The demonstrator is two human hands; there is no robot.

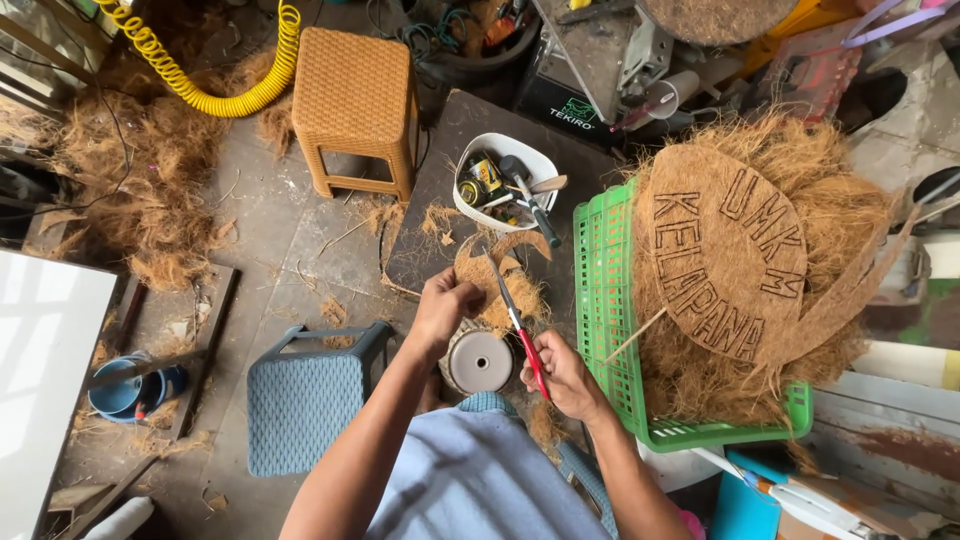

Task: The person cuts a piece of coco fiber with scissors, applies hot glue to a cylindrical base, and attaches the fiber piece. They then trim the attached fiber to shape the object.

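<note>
The left hand [441, 308] is pinching a brown, hairy piece of coconut fibre sheet [497, 285] and holding it up in front of the body. The right hand [566, 378] is closed around the red handles of a pair of scissors [517, 326], and the blades are pointing up and away, lying on the sheet just beside the left hand's fingers. It looks like the cutting step: the person is trimming the sheet into a curved shape. Right under both hands a round reel [479, 361] is sitting on the lap.

The next snip seems to need the left hand turning the sheet a little so the blades can follow the curve, while keeping fingers away from them.

Past the hands a white tub [470, 150] of tools is resting. To the right of the right hand a green basket [607, 300] is holding a round fibre sign [725, 262] with cut-out letters. To the left of the left hand a blue stool [305, 395] is standing.
</note>
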